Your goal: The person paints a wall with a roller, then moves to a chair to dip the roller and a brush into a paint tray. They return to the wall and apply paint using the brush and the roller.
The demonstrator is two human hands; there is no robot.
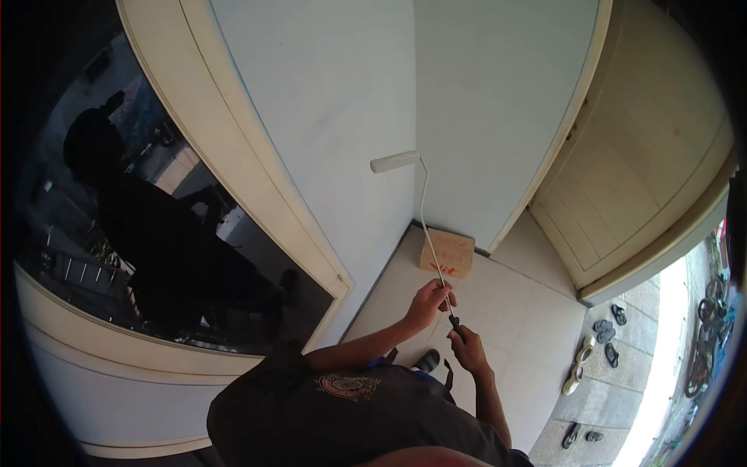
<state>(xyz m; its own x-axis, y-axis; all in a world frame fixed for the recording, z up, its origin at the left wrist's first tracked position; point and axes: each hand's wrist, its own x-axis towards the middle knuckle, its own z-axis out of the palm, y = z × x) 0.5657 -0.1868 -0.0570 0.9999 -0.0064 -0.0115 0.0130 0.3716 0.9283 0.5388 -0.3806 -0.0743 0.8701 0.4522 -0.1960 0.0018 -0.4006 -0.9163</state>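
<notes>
A paint roller [395, 162] with a pale sleeve stands up in front of the wall corner, on a long thin bent metal rod. My left hand [427, 304] is closed around the lower part of the rod. Just below it, my right hand [469, 349] grips the black handle [457, 325]. Whether the roller sleeve touches the wall cannot be made out. Behind the rod, a cardboard box [447, 254] with red print sits on the floor in the corner.
Pale walls [327, 101] meet behind the roller. On the left is a dark window [171, 218] in a cream frame, with a reflection of a person. A wooden door [638, 156] stands at the right. Several sandals and shoes [604, 331] lie on the paving; motorbikes [706, 327] are farther out.
</notes>
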